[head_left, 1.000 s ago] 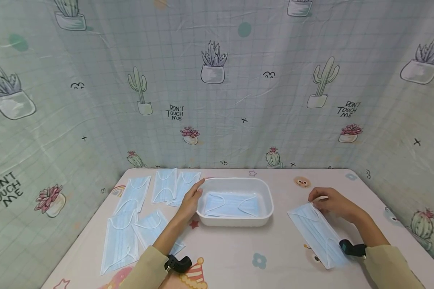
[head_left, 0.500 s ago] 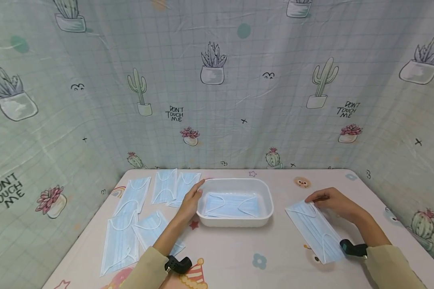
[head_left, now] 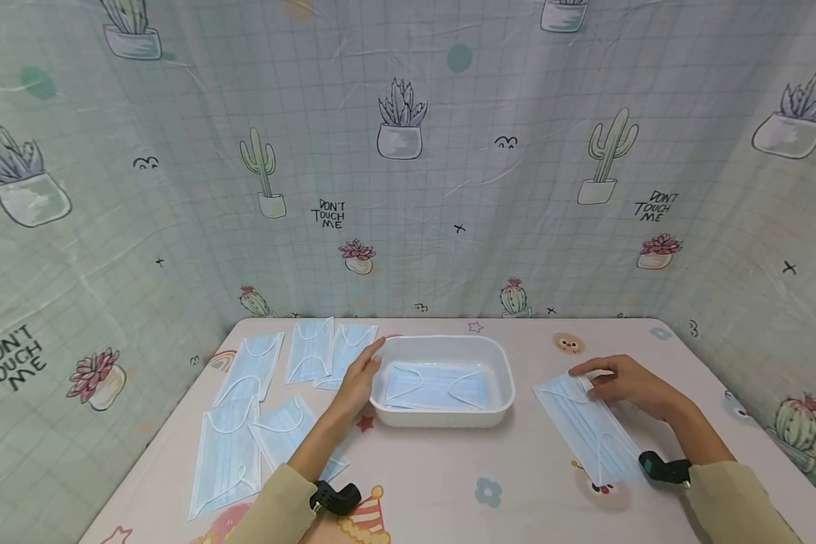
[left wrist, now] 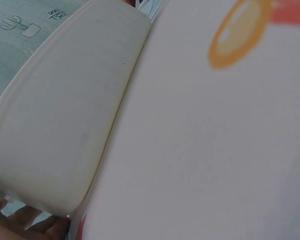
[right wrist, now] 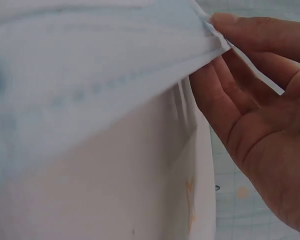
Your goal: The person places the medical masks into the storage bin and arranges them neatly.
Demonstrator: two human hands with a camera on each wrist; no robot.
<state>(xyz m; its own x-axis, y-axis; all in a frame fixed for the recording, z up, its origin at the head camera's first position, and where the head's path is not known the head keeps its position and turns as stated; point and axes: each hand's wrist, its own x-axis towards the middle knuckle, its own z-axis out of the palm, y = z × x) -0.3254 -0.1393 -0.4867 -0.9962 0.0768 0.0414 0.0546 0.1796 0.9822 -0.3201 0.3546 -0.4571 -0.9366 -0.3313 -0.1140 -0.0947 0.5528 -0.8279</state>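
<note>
The fingers [right wrist: 265, 37] of the right hand [head_left: 625, 384] are drawn narrow, pinching one end of a light-blue, pleated, rectangular face mask with white ear loops [head_left: 588, 431]. The mask slants away from those fingertips toward the person; whether its far end touches the tabletop printed with cartoon figures [head_left: 517, 468] I cannot tell.

Left of the right fingers, with tabletop between, sits a white, round-cornered, rectangular plastic tray [head_left: 442, 418]. The left hand [head_left: 359, 381] holds its nearer end, thumb on the rim and other fingers bent against the outside wall. Between the two hands' fingers, inside the tray, a second light-blue mask with white loops [head_left: 438, 389] lies flat. Beyond the left fingers, further left, are five more loose light-blue masks [head_left: 226, 453].

The step in hand looks to be lifting one mask while steadying the tray. The next move seems to call for a firm pinch, as a thin sheet held by one end could swing or fold; passing it over the tray's rim would need its trailing end raised.
</note>
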